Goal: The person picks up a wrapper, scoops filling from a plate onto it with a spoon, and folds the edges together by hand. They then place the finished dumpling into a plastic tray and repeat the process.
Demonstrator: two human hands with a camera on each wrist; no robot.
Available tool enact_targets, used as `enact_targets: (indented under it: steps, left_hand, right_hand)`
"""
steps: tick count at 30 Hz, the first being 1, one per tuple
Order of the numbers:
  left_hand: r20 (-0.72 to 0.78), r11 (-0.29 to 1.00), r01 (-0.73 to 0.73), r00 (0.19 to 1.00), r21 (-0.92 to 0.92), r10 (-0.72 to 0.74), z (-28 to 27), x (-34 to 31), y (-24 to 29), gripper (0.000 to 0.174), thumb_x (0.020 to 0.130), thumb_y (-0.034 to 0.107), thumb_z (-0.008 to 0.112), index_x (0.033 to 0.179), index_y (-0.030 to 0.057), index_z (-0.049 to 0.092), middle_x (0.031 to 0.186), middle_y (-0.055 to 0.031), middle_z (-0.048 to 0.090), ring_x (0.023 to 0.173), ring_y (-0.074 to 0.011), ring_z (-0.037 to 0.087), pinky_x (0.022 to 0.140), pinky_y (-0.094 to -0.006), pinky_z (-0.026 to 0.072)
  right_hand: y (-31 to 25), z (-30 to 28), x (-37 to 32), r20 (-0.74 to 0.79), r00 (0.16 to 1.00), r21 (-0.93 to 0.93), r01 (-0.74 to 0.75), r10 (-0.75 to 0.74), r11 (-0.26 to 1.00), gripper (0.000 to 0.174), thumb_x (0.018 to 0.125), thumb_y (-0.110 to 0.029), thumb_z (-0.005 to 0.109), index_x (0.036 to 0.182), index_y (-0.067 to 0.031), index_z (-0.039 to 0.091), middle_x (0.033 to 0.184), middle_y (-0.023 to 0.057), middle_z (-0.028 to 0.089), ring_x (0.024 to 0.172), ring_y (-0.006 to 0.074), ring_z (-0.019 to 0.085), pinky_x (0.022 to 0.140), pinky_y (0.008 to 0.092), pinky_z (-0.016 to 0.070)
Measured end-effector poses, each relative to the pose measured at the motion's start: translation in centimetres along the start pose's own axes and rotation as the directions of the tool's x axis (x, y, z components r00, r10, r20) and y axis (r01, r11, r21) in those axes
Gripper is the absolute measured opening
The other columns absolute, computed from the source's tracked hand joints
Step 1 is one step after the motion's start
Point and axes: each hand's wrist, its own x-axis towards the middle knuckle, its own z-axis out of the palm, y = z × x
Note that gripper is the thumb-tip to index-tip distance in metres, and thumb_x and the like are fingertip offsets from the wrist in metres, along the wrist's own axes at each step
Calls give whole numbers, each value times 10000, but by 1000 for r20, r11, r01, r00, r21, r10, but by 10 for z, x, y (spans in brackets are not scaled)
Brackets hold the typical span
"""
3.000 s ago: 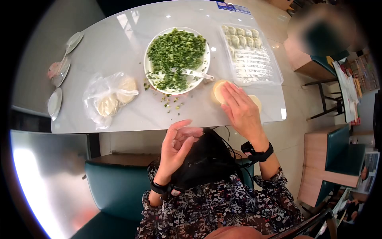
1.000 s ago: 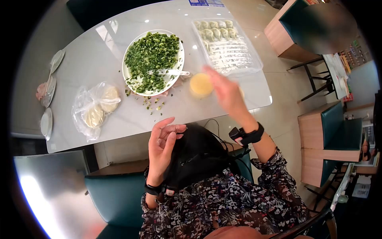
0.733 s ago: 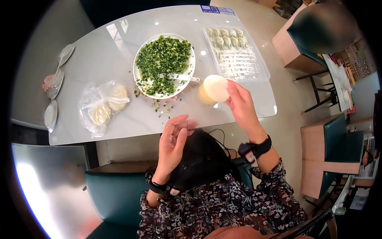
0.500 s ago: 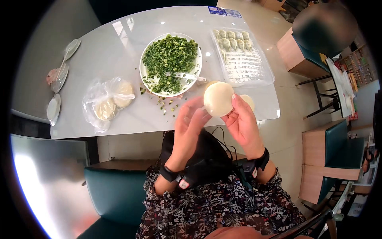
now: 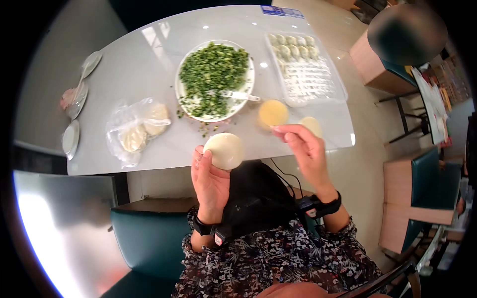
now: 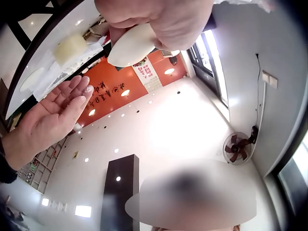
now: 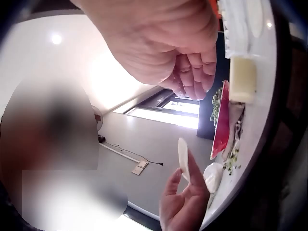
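My left hand (image 5: 211,186) holds a round dumpling wrapper (image 5: 226,150) by its edge, thumb on top, in front of the table's near edge. In the left wrist view that wrapper (image 6: 132,47) shows as a thin pale disc. My right hand (image 5: 309,156) is off to the right, fingers loosely bent and holding nothing. Just beyond its fingertips stands a stack of wrappers (image 5: 273,113), seen from the side as a thick pale block (image 7: 243,79) in the right wrist view. One more wrapper (image 5: 311,124) lies beside the stack, partly behind the right hand.
A plate of chopped greens (image 5: 213,74) with a white-handled utensil (image 5: 241,95) sits mid-table, green bits scattered before it. A floured plastic tray (image 5: 310,82) with rows of dumplings (image 5: 293,47) is at right. Bagged dough (image 5: 144,129) lies left; small dishes (image 5: 71,139) line the left edge.
My right hand left the stack area, lifted a wrapper toward the middle, and passed it to my left hand. Now the left hand holds it and the right has moved back beside the stack.
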Motion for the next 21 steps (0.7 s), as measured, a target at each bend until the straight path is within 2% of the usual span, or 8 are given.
enact_targets:
  steps: [1, 2, 5, 7, 8, 10, 14, 21]
  left_hand:
    - [-9, 1000, -25, 1000, 8, 25, -2, -1, 2, 199, 1030, 196, 568, 1175, 62, 540, 1244, -93, 636, 1175, -235, 632, 1001, -426, 541]
    - [-63, 1000, -28, 998, -3, 28, -3, -2, 4, 238, 1032, 203, 568, 1213, 52, 538, 1250, -93, 636, 1180, -230, 631, 1006, -421, 541]
    - [-147, 998, -55, 988, -11, 53, -8, -5, 11, 341, 1038, 227, 565, 1303, 15, 533, 1301, -106, 627, 1203, -226, 625, 1026, -405, 534]
    - [-173, 1000, -10, 985, -24, 6, -5, -5, 17, 359, 1046, 231, 551, 1320, 1, 540, 1339, -116, 616, 1214, -230, 622, 1032, -402, 531]
    - [-172, 1000, -3, 985, -23, -1, -7, -7, 20, 397, 1051, 226, 538, 1366, -16, 526, 1385, -126, 593, 1257, -235, 596, 1053, -392, 517]
    - [-178, 999, -2, 984, -33, -4, -7, -8, 27, 409, 1053, 224, 534, 1383, -17, 513, 1399, -131, 582, 1275, -238, 583, 1066, -392, 508]
    - [-148, 998, 0, 989, -55, -9, -11, -6, 39, 453, 1057, 224, 526, 1438, -14, 465, 1452, -145, 539, 1325, -246, 544, 1104, -392, 482]
    - [-121, 989, -3, 992, -145, -15, -18, 2, 47, 486, 1056, 240, 527, 1469, 5, 424, 1489, -160, 506, 1336, -250, 537, 1115, -393, 478]
  right_hand:
    - [-1, -2, 7, -35, 999, -181, 8, -15, 983, 215, 1032, -159, 593, 1148, -6, 690, 1116, 95, 734, 1033, 144, 683, 828, 327, 540]
    - [-5, 0, 15, -13, 1000, -169, 23, -26, 985, 215, 1032, -159, 593, 1148, -6, 690, 1116, 95, 734, 1033, 144, 683, 828, 327, 540]
    - [-11, 11, 47, -10, 978, -408, 186, -208, 894, 156, 969, -111, 650, 1098, -30, 679, 1048, 92, 719, 939, 196, 696, 730, 346, 532]
    - [-2, 20, 72, 49, 916, -653, 332, -399, 681, 131, 931, -117, 684, 1047, -56, 673, 981, 80, 671, 897, 263, 665, 715, 366, 539]
    - [0, 25, 83, 57, 912, -648, 344, -407, 679, 131, 931, -117, 684, 1047, -56, 673, 981, 80, 671, 897, 263, 665, 715, 366, 539]
    - [3, 34, 98, 125, 896, -819, 336, -426, 465, 139, 903, -155, 714, 1007, -79, 662, 963, 60, 625, 892, 272, 636, 702, 395, 540]
    - [8, 42, 113, 160, 917, -862, 310, -366, 401, 142, 894, -191, 732, 961, -87, 663, 950, 48, 599, 899, 257, 625, 701, 401, 539]
    - [0, 45, 117, 181, 928, -813, 328, -327, 482, 118, 874, -170, 739, 895, -92, 654, 928, 41, 601, 870, 254, 633, 669, 390, 526]
